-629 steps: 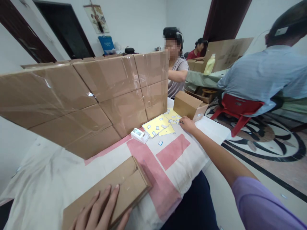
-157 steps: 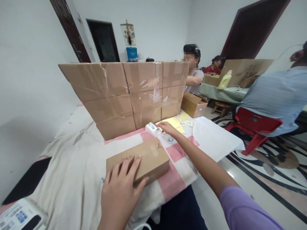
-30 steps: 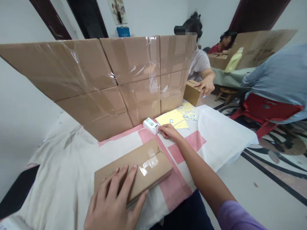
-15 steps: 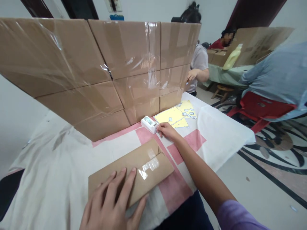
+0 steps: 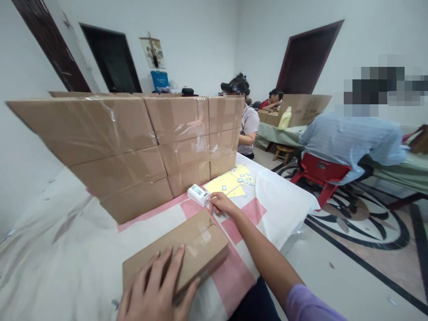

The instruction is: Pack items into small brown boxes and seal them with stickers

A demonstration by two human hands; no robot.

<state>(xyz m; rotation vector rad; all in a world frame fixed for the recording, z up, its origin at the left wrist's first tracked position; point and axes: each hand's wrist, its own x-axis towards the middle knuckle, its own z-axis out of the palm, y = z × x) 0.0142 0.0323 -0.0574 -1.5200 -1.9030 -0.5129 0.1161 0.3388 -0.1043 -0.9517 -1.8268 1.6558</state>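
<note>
A taped brown cardboard box (image 5: 197,245) lies flat on the cloth in front of me. My left hand (image 5: 157,281) rests on its near left part, fingers spread. Beyond the box sits a small white device (image 5: 198,195) with a greenish panel on top. At the device's right end is my right hand (image 5: 220,203), thumb and fingers pinched together; whatever is between them is too small to make out. Yellow sheets (image 5: 230,183) with several small pale pieces on them lie just past that hand.
Stacked, taped cardboard boxes (image 5: 180,138) form a wall along the table's far left side. A white and pink cloth (image 5: 287,187) covers the table. Across it stands a person (image 5: 249,125); to the right another sits on a red chair (image 5: 323,171). A yellowish bottle (image 5: 285,118) stands on a farther table.
My view has tilted up, showing more of the room. Both hands keep their places, the left on the box and the right at the white device. The person opposite has lowered a hand.
</note>
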